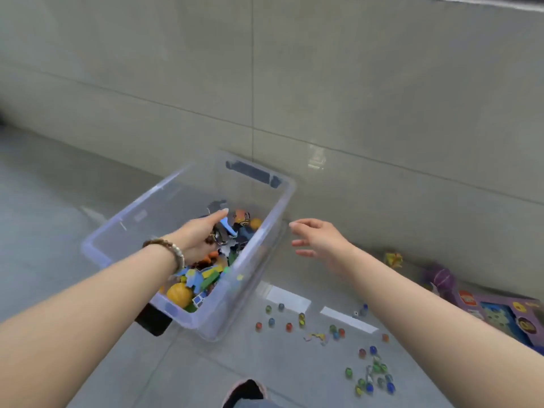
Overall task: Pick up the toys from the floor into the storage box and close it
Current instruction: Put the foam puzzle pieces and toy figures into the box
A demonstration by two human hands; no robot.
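A clear plastic storage box stands open on the floor by the wall, with its near end full of colourful toys, among them an orange ball. My left hand, with a bead bracelet on the wrist, is over the box with its fingers curled around a few small toy pieces. My right hand hovers just right of the box, fingers spread and empty. Several glass marbles lie scattered on the floor to the right of the box. No lid is in view.
A purple toy carton lies at the right by the wall, with a purple toy and a yellow toy beyond it. Small flat pieces and a blue-capped piece lie among the marbles. My foot is at the bottom edge.
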